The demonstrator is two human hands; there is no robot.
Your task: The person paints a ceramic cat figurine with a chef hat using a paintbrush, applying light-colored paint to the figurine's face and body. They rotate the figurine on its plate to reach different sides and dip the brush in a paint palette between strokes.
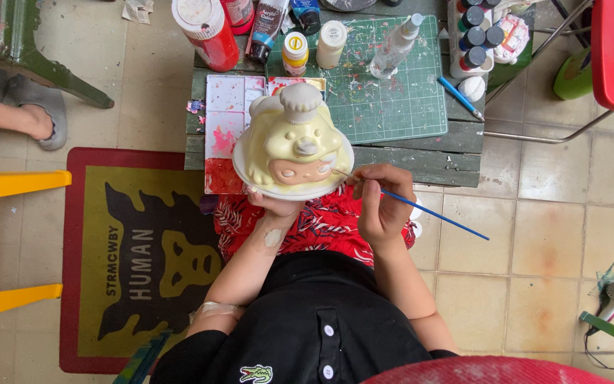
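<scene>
Mostly the figurine [293, 142], at 12 o'clock over the lap, is coated pale yellow; hat, base rim and face patches are left. It is cupped underneath by the left hand [276, 206]. A blue brush [421, 208] is pinched by the right hand [381, 203] at 3 o'clock, tip at the face.

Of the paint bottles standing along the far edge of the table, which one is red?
The big red bottle with the white cap, at the far left end of the row. The bottles next to it are smaller and dark, cream or clear.
</scene>
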